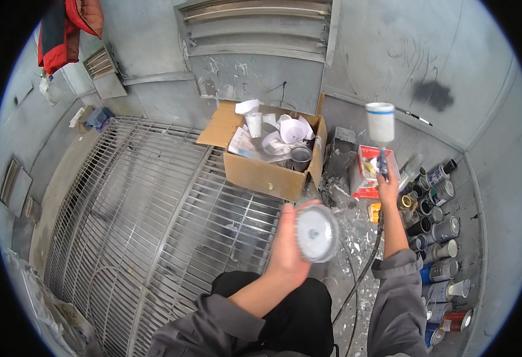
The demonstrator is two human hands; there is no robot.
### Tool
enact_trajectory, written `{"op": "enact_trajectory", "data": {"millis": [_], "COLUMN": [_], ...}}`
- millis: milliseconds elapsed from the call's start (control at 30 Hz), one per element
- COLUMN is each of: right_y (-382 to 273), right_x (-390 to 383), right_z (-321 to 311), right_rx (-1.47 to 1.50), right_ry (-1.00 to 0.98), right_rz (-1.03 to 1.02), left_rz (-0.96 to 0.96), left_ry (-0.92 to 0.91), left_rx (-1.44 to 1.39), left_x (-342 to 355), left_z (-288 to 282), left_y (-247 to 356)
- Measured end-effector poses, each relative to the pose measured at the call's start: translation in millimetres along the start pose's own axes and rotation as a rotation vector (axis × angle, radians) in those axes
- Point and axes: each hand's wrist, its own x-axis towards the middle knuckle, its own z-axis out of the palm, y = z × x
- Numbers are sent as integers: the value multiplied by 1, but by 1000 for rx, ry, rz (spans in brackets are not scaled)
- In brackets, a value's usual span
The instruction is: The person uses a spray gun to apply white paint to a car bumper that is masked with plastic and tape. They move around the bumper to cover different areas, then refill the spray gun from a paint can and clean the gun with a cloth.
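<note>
My right hand is closed around the handle of a spray gun, held upright out in front at the right. On top of the gun sits a white cup with a blue band. A dark hose runs down from it beside my forearm. My left hand grips the edge of a round, clear-rimmed disc with a whitish middle and a small central boss. The disc is held above my knees and looks slightly blurred, so I cannot tell its exact kind.
An open cardboard box full of used cups and paper stands ahead on the metal floor grating. Beside it is a red and white carton. Several paint cans line the right wall. A red and dark garment hangs at upper left.
</note>
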Motion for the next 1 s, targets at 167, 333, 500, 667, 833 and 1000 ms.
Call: {"op": "enact_trajectory", "data": {"millis": [167,333,500,667,833,1000], "right_y": [-8,-44,-89,-72,-87,-103], "right_x": [27,2,-15,-5,-4,-8], "right_z": [71,118,143,166,178,184], "right_rx": [-349,-769,-1120,-1395,-1554,-1616], "right_ry": [-101,-271,-325,-82,-1,-17], "right_rz": [-264,-165,-189,-582,-759,-776], "left_rz": [139,243,251,265,268,276], "left_ry": [61,207,251,232,201,247], "left_rx": [-197,-207,-230,-255,-248,-265], "left_x": [-28,-44,-55,-55,-48,-55], "left_z": [-43,-63,-67,-63,-67,-65], "left_y": [71,96,103,107,100,102]}}
